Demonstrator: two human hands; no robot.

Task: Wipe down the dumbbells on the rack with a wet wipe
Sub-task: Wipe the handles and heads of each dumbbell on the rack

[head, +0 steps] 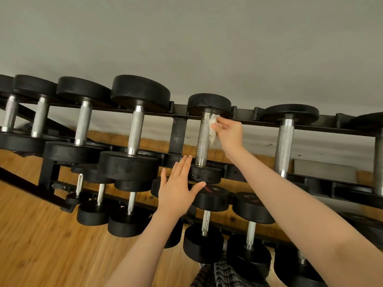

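Right hand point(229, 131) pinches crumpled white wet wipe point(213, 130), wipe pressed on silver handle of dumbbell point(204, 138) on top row of black rack point(178, 131). Left hand point(178, 189) flat, fingers straight and a bit spread, near that dumbbell's front end, cannot tell if touching. More black dumbbells sit left and right on top row, smaller ones on lower row. Red mark and tiny writing on lower dumbbell point(211, 196), too small to read. Wooden floor point(41, 235) under rack. Checked cloth point(228, 274) at bottom.
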